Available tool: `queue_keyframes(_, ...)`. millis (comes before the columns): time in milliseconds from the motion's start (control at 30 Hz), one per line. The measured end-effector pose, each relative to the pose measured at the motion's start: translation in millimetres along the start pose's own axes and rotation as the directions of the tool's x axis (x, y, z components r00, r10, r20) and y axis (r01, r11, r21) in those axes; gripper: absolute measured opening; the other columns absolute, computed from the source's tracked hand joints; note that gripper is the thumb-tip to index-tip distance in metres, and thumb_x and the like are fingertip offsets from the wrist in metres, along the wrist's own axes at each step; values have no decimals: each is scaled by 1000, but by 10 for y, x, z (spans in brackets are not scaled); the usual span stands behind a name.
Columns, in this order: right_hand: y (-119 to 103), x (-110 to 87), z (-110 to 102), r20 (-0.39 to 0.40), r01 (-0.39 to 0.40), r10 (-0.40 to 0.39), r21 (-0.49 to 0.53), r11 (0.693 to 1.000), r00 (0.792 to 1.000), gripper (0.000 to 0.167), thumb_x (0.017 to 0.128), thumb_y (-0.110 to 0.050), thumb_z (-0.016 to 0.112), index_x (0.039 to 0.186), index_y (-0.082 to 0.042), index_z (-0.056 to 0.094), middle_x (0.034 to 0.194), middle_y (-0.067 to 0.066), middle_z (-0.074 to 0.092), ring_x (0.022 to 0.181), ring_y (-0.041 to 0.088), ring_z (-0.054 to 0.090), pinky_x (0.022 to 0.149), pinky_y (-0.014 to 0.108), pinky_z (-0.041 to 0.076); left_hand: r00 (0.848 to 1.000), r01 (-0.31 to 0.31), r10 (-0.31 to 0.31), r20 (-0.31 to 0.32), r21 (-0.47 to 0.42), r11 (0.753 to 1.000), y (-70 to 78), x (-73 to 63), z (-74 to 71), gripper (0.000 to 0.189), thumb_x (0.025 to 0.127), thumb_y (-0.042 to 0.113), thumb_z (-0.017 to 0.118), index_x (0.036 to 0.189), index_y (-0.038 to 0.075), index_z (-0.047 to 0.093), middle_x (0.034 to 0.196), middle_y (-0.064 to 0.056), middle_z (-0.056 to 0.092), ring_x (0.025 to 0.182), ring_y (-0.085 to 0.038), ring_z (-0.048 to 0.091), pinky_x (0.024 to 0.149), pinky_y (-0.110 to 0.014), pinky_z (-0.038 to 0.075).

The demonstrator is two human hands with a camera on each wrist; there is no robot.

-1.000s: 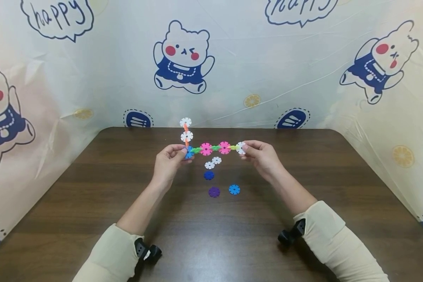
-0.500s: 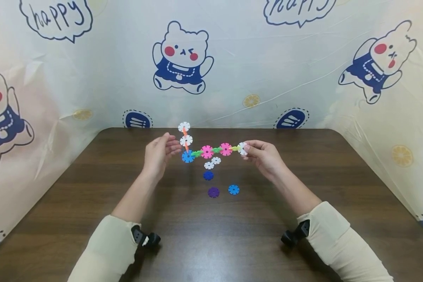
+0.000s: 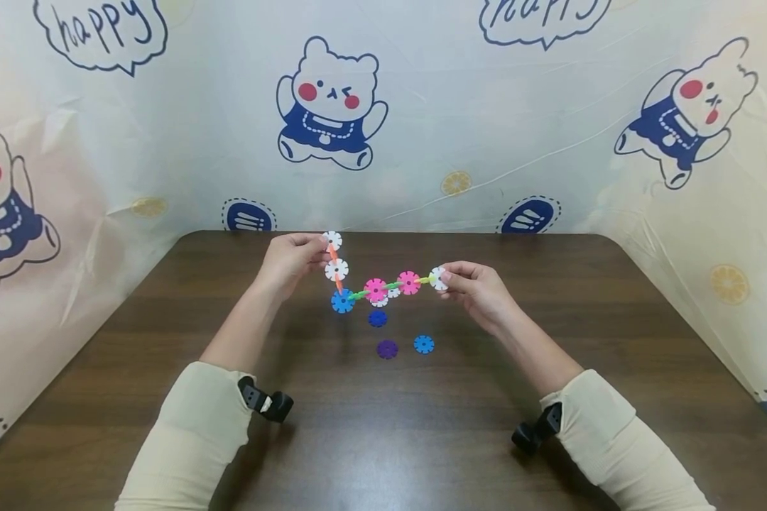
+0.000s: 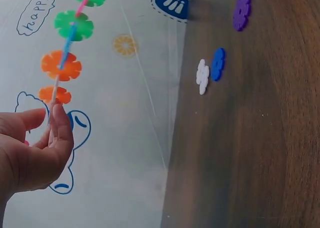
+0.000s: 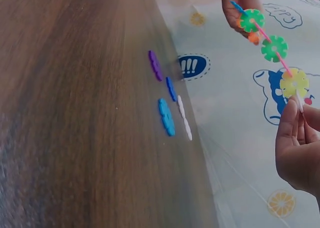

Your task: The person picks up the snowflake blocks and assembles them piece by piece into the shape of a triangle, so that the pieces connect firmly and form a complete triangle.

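Note:
A bent chain of interlocking snowflake discs [image 3: 376,289] hangs between both hands above the table. Its short arm joins white discs [image 3: 336,270] with orange ones down to a blue corner disc [image 3: 341,301]. The long arm alternates green, pink and yellow discs, ending in a white one. My left hand [image 3: 290,261] pinches the white disc at the top of the short arm; in the left wrist view, an orange disc [image 4: 55,94] sits just above those fingertips. My right hand [image 3: 482,292] pinches the white end disc, beside the yellow disc [image 5: 294,83] in the right wrist view.
On the brown table [image 3: 371,440] lie loose discs: a dark blue one [image 3: 378,319], a purple one [image 3: 387,349], a light blue one [image 3: 425,344] and white ones partly behind the chain. A bear-printed cloth [image 3: 422,128] stands behind the table.
My left hand lets go of the blue corner disc, moves up and takes the top white disc. The chain's corner has lowered. My right hand keeps its hold, with little movement.

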State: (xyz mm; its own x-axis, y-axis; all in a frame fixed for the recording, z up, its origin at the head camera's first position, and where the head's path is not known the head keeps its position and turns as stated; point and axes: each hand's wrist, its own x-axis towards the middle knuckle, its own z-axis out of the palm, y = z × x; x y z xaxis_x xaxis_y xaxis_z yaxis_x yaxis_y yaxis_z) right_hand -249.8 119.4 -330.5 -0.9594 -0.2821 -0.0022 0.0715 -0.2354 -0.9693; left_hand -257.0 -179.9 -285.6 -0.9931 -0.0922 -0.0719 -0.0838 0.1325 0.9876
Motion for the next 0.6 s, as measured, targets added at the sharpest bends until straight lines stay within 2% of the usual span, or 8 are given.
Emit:
queue_keyframes(67,12,13,-6,4,0,0,-7,1000,1000,14,90,0,57,85,-8,67,85,8,61,68,15,60,68,23,53,1000,-23,24,-16,12,1000,7,-22,-6,36,91,20,60,119,-3,58,87,-7,62,71,-10,62,73,-21,52)
queue_keyframes(200,52,52,-12,24,-3,4,-22,1000,1000,13,90,2,56,86,-7,66,85,8,61,69,15,60,68,24,54,994,-96,97,-55,24,995,8,-85,-23,35,90,22,62,116,-2,60,89,-8,63,73,-11,63,75,-22,52)
queue_keyframes(300,84,84,-12,27,-8,9,-41,999,1000,12,90,2,56,87,-6,65,85,8,61,69,16,59,70,26,54,984,-162,162,-77,10,987,10,-147,-35,35,88,24,64,114,-1,61,92,-9,64,75,-13,64,76,-23,52)
queue_keyframes(367,100,104,-13,25,-15,16,-57,998,1000,8,90,1,56,91,-3,63,86,8,61,71,16,60,75,30,53,974,-206,205,-93,-1,979,14,-193,-43,35,87,24,65,112,0,62,91,-8,65,75,-13,65,76,-23,52)
queue_keyframes(433,116,125,-12,24,-28,29,-65,997,999,10,90,0,56,98,2,61,88,9,62,75,18,61,81,33,52,960,-258,254,-116,-19,966,19,-235,-50,35,87,23,65,111,-2,62,89,-7,66,74,-13,65,78,-24,52)
queue_keyframes(500,136,143,-11,29,-52,54,-88,995,998,20,91,-1,56,109,7,57,94,12,62,83,21,63,86,35,50,941,-306,298,-163,-24,952,28,-277,-54,33,86,22,66,108,-2,63,85,-5,66,72,-12,65,77,-24,52)
queue_keyframes(600,181,156,-12,51,-106,118,-196,975,992,37,92,-3,55,125,12,46,110,22,59,99,30,60,88,35,48,896,-385,372,-244,-9,923,51,-332,-53,30,85,19,67,105,-3,64,83,-6,65,70,-12,65,74,-23,53)
